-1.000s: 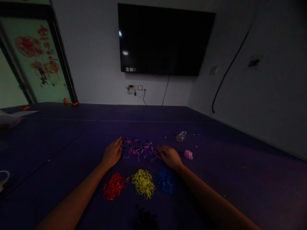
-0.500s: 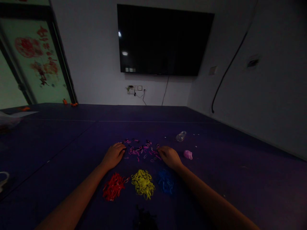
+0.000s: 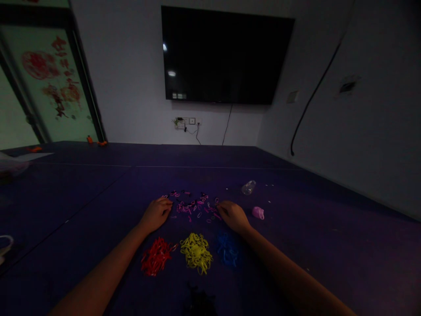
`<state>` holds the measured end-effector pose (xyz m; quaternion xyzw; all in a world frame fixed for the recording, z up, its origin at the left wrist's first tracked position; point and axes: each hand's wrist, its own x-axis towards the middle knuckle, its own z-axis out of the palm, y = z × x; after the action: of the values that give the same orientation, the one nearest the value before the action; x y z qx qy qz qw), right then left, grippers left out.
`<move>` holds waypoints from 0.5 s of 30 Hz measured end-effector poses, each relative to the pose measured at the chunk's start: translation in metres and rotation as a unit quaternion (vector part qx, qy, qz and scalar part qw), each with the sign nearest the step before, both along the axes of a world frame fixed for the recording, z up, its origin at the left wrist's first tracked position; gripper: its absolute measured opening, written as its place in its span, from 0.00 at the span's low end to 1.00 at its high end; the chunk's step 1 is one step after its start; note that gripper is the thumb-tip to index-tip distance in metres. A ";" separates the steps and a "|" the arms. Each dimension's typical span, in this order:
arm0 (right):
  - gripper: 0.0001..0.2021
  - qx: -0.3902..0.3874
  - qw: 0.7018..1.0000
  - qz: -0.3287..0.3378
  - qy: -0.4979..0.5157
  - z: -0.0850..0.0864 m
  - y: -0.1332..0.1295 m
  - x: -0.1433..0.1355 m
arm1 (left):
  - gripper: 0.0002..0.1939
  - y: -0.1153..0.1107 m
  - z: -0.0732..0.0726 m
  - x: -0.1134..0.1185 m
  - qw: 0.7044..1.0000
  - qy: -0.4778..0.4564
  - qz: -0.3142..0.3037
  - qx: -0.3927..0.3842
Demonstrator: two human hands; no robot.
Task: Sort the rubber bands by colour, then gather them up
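My left hand (image 3: 157,213) rests at the left edge of a scatter of pink and black rubber bands (image 3: 184,208), its fingers curled in. From the other side, my right hand (image 3: 233,215) touches the right edge of the same scatter, fingers bent and pressed together. Dark bits show at the fingertips of both hands, too dim to make out. Between my forearms lie a red pile of rubber bands (image 3: 156,258), a yellow pile of rubber bands (image 3: 196,253) and a blue pile of rubber bands (image 3: 227,250). Nearest me is a black pile (image 3: 200,303), partly lost in shadow.
Right of my right hand sit a small pink item (image 3: 258,213) and a clear plastic piece (image 3: 248,188). A white object (image 3: 5,248) lies at the far left on the dark purple surface (image 3: 98,197). Behind, a television (image 3: 226,57) hangs on the wall.
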<state>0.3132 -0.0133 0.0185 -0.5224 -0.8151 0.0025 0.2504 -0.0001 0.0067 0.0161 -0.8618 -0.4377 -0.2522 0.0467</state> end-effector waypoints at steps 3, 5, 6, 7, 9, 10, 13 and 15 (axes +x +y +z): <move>0.14 -0.002 1.000 0.001 -0.002 0.000 0.000 0.000 | 0.16 -0.001 -0.002 0.000 1.000 0.014 0.001 -0.004; 0.13 -0.001 1.000 -0.001 -0.007 -0.001 0.000 0.000 | 0.18 0.000 -0.004 0.000 1.000 0.021 0.000 -0.003; 0.13 0.000 1.000 -0.001 -0.008 -0.001 0.000 -0.001 | 0.19 0.001 -0.005 -0.001 1.000 0.022 -0.002 -0.003; 0.13 0.001 1.000 -0.001 -0.008 -0.001 0.000 -0.001 | 0.20 0.002 -0.005 -0.001 1.000 0.024 -0.007 -0.005; 0.13 0.006 1.000 0.001 -0.003 -0.001 0.000 -0.001 | 0.21 0.005 -0.007 -0.001 0.999 0.027 -0.019 -0.012; 0.13 0.008 1.000 0.003 0.000 -0.001 0.000 -0.001 | 0.21 0.006 -0.007 0.000 0.999 0.029 -0.023 -0.017; 0.13 0.011 1.000 0.006 0.005 -0.002 0.001 -0.001 | 0.21 0.011 -0.008 0.000 0.998 0.040 -0.027 -0.038; 0.13 0.011 1.000 0.004 0.004 -0.002 0.001 -0.001 | 0.20 0.013 -0.010 0.000 0.997 0.047 -0.023 -0.053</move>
<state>0.3124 -0.0119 0.0163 -0.5165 -0.8159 -0.0032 0.2597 -0.0001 0.0199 0.0062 -0.8837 -0.4279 -0.1889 0.0158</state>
